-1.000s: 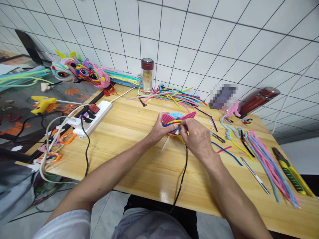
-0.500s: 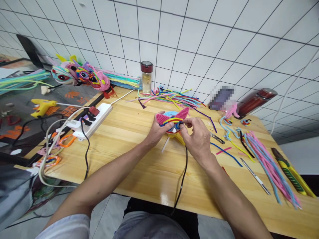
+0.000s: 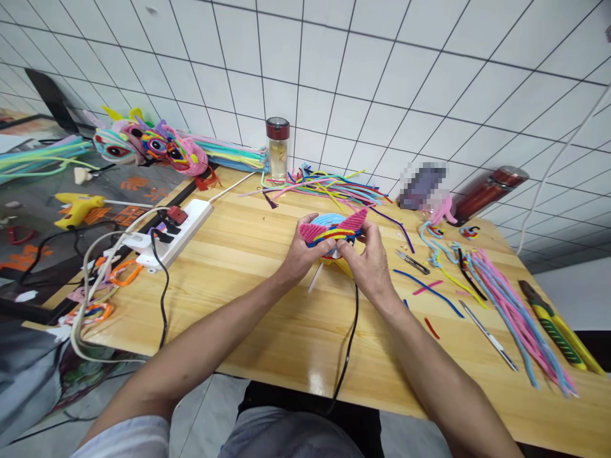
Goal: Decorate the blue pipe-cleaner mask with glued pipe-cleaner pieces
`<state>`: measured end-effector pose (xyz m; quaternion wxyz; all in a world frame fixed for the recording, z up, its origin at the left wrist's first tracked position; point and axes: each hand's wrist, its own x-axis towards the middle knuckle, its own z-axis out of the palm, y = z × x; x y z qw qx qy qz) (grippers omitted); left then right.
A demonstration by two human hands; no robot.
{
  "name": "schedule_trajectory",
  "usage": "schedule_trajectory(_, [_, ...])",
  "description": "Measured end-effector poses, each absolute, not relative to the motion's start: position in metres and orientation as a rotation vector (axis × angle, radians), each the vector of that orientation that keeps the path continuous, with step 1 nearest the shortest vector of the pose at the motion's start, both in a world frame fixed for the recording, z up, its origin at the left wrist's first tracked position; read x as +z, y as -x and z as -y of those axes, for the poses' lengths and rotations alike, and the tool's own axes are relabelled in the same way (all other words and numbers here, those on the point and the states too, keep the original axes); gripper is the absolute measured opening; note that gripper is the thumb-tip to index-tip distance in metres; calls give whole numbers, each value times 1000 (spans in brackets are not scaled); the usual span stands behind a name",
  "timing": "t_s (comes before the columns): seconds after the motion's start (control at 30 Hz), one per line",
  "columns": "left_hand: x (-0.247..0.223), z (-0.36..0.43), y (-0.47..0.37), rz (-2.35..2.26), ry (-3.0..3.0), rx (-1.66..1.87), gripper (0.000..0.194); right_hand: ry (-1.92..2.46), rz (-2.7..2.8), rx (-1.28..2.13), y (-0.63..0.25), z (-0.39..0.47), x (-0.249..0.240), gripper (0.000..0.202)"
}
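Observation:
Between my two hands is a pipe-cleaner animal head (image 3: 329, 221) with pink pointed ears, a light blue crown and red, yellow and blue bands. My left hand (image 3: 305, 253) grips its left side, thumb on the front. My right hand (image 3: 366, 259) holds the right side, its thumb pressed near the middle of the front. Both thumbs almost meet there, hiding part of the face. Just below the head lies a yellow glue gun (image 3: 340, 266), mostly covered, with a white glue stick (image 3: 315, 278) and a black cord (image 3: 352, 337).
On the right lie thread snips (image 3: 412, 261), a craft knife (image 3: 487, 334), pliers (image 3: 548, 321) and pink and blue pipe cleaners (image 3: 520, 318). A power strip (image 3: 179, 232) and finished heads (image 3: 153, 145) are left. A glass bottle (image 3: 277, 149) and loose pipe cleaners (image 3: 324, 187) stand behind.
My right hand has shifted from pinching at the head's right front to wrapping round its right side, thumb moved inward. The snips and a red scrap are now less covered.

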<state>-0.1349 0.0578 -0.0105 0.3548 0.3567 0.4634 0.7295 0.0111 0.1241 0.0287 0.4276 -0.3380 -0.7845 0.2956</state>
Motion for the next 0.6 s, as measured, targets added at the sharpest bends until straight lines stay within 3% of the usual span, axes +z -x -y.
schedule_trajectory(0.6, [-14, -58, 137, -1234, -964, 1805, 87, 933, 1883, 904, -9, -125, 32, 39])
